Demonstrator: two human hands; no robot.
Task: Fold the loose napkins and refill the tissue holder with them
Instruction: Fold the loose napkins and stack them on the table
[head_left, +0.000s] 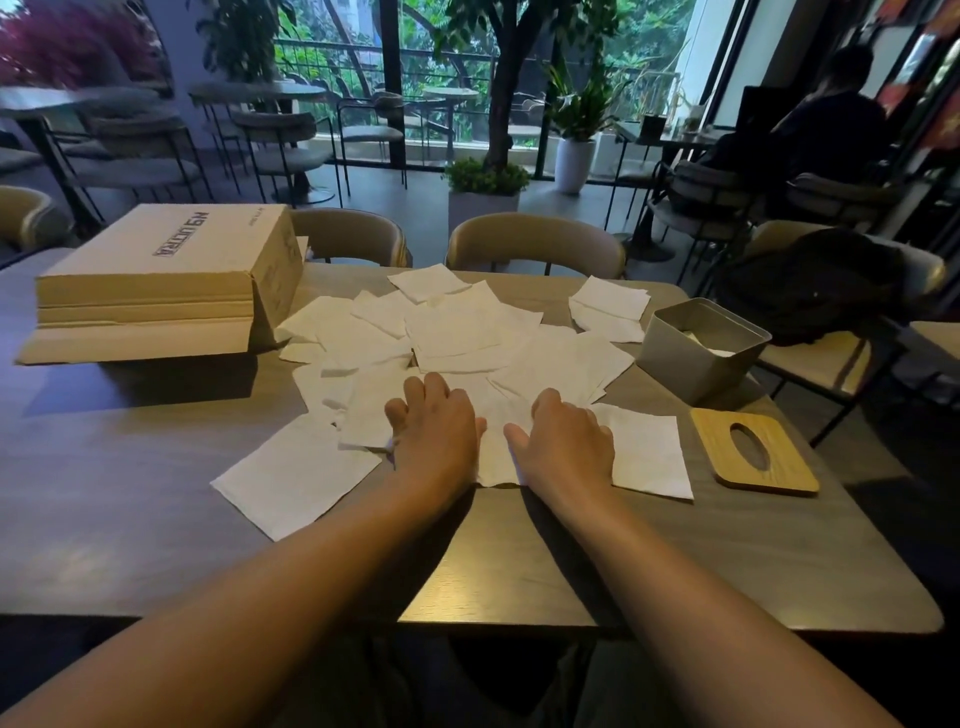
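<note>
Café table (130, 519) was strewn with loose napkins (457, 332) left of the tissue holder (680, 358), its lid (753, 452) laid off nearer. On one napkin (496, 452) the left hand (436, 431) and right hand (566, 441) were pressed flat; most remained unfolded.

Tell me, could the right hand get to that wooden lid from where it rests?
Probably yes. The right hand lies on the napkins, and the wooden lid lies flat on the table just to its right, with only one flat napkin between them.
</note>
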